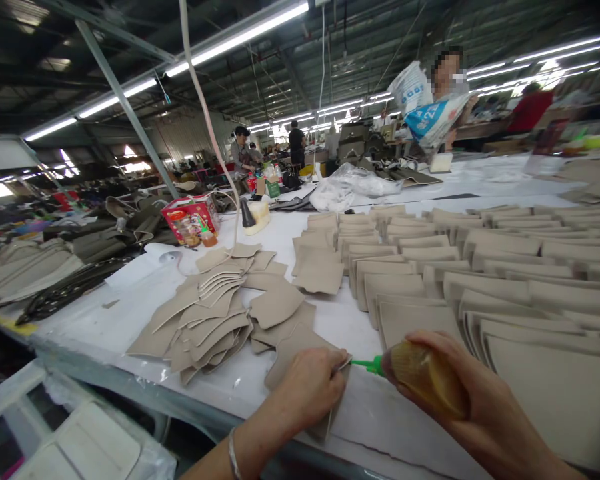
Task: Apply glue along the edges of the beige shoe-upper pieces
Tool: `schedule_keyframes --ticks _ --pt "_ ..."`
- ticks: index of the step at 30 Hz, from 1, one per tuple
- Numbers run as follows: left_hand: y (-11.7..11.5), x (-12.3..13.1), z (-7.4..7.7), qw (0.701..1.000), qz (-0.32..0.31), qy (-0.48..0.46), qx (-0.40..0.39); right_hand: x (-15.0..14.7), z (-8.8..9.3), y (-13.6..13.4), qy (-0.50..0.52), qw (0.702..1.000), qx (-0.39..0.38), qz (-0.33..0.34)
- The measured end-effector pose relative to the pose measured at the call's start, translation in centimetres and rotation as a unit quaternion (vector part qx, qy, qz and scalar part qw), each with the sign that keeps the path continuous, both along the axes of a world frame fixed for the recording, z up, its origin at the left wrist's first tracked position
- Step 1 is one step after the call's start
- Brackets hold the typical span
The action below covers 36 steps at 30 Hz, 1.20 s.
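My left hand [313, 383] pinches the edge of a taupe leather-like piece [293, 347] near the table's front edge. In my right hand [463, 387] lies a squeeze bottle [425, 377] of amber liquid, tilted sideways. Its thin green nozzle [367, 364] points left, its tip at the edge of the piece by my left fingers. Left of my hands is a loose pile of cut taupe pieces [213, 320]. Rows of folded taupe pieces [500, 287] stand close together on the right, behind and beside my right hand.
A white-topped table [115, 340] runs across the view. Toward its back are a red box [200, 212], a cream block with a black cone [255, 217] and clear plastic wrap [353, 187]. A white plastic chair [80, 427] stands front left. A person [447, 87] across the table holds a plastic bag.
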<state>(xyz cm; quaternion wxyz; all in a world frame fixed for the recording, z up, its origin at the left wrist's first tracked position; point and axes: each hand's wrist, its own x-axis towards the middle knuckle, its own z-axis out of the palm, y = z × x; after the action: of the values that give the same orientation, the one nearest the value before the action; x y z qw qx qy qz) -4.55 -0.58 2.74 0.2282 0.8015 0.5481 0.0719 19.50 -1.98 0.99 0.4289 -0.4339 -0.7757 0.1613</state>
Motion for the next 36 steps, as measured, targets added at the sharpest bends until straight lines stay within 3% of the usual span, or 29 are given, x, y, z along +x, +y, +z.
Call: schedule_keyframes --ticks 22,28,33,36 --pt "0.0 -0.3 -0.3 0.999 -0.006 -0.039 -0.005 0.7 -1.2 -0.4 0.059 0.995 -0.076 -0.030" --pt "0.2 -0.7 -0.6 0.997 -0.015 -0.069 -0.003 0.8 -2.6 -0.6 0.057 0.995 -0.074 -0.033" --pt "0.2 -0.8 -0.7 0.997 -0.011 -0.075 0.002 0.7 -2.8 -0.9 0.073 0.992 -0.076 -0.073" --pt "0.2 -0.9 -0.9 0.996 -0.017 -0.087 -0.001 0.2 -2.8 -1.7 0.090 0.988 -0.112 -0.056"
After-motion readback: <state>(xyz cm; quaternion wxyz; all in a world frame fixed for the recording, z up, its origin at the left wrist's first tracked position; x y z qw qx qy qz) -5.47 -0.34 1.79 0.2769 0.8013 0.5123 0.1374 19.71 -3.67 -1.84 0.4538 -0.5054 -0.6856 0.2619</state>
